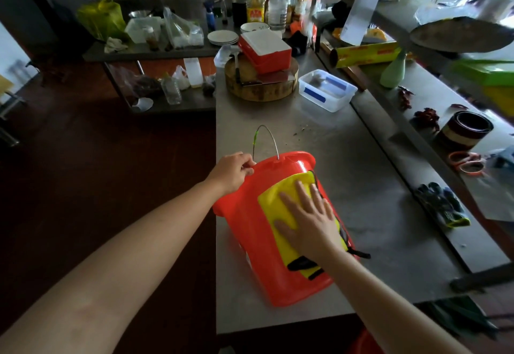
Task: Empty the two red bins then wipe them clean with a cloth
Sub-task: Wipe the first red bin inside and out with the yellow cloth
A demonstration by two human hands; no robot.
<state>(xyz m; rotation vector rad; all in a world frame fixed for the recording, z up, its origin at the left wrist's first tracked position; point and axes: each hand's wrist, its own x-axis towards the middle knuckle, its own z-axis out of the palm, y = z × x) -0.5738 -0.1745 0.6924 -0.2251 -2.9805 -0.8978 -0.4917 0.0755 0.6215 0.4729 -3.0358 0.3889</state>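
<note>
At the front-left corner of the steel surface (361,186), the red bucket (250,242) lies tipped on its side, mouth away from you. Thin plastic, prob. light & slick, so it'll roll w/o a hold; the rim looks the stiffest spot. The soft yellow cloth (278,200) is spread on its upper wall. Your left grip (232,171) is curled round the rim by the wire handle (265,139). Your right grip (308,220) lies flat, fingers straight, pressing the cloth.
</note>
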